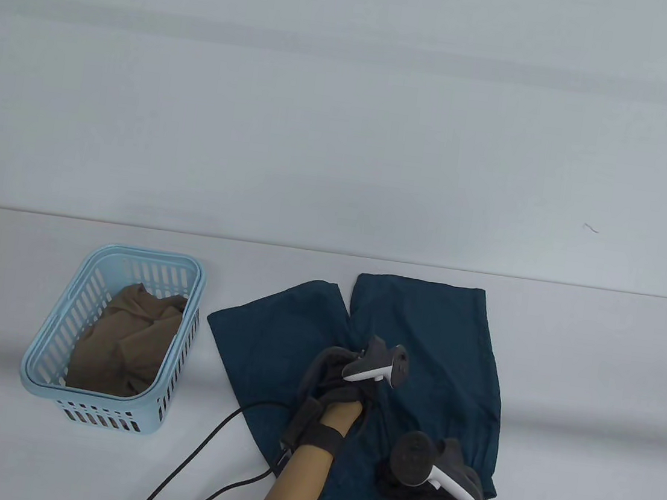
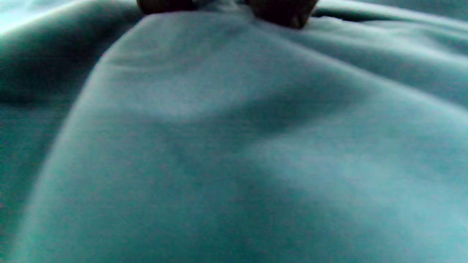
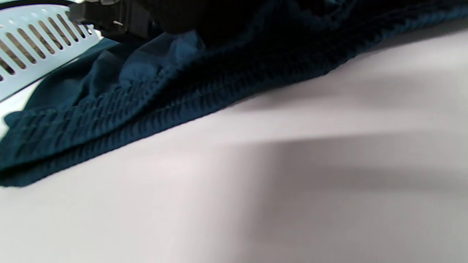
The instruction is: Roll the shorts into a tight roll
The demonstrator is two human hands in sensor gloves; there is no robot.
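Resting at the near table [image 1: 597, 379] edge: right hand [image 1: 438, 482], glove down on the waistband corner of the dark teal shorts [image 1: 419, 345], tracker [image 1: 429, 462] strapped across its back. Cannot tell from the table view whether those fingers pinch the cloth or only press it, since glove and tracker hide them. Shown in the right wrist view: ribbed elastic waistband [image 3: 146, 109] lying along the pale tabletop [image 3: 292, 182], dark glove blurred at the top edge, finger spread unreadable there too. Farther in, toward the crotch of the shorts: left hand [image 1: 342, 378], lying on the fabric, its own white and grey tracker [image 1: 380, 368] on top, black cable [image 1: 205, 453] trailing from the wrist toward the near edge. Seen in the left wrist view: smooth teal cloth [image 2: 234, 146] filling the frame, with dark gloved fingertips [image 2: 285, 14] touching it at the top; whether gripping or simply pressing, cannot tell. Spread flat near table centre, unrolled, both legs pointing away toward the far side, waistband nearest. Well off to the left of the shorts: light blue slotted basket [image 1: 184, 280] holding a crumpled tan garment [image 1: 128, 340]. Beyond the far table edge: plain pale wall [image 1: 350, 112].
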